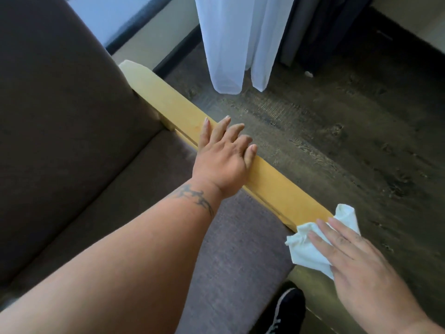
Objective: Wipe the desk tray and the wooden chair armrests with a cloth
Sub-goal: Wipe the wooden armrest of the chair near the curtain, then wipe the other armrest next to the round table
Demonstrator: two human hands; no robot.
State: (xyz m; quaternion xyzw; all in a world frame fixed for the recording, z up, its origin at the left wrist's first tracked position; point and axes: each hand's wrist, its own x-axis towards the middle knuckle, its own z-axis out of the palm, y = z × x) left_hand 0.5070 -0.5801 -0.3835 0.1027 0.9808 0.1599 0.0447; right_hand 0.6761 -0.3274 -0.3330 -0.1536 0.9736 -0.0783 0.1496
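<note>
A light wooden armrest (168, 102) runs diagonally from the chair's back at upper left down to the lower right. My left hand (222, 155) lies flat on its middle, fingers spread, holding nothing. My right hand (356, 261) presses a crumpled white cloth (310, 249) flat against the armrest's front end, fingers extended over it. The cloth hides that end of the wood. No desk tray is in view.
The chair has a brown padded backrest (60, 116) and a greyish seat cushion (236, 249). Dark wood-look floor (337, 141) lies to the right. White sheer curtains (228, 44) hang at the top. A black shoe (286, 307) shows below the armrest.
</note>
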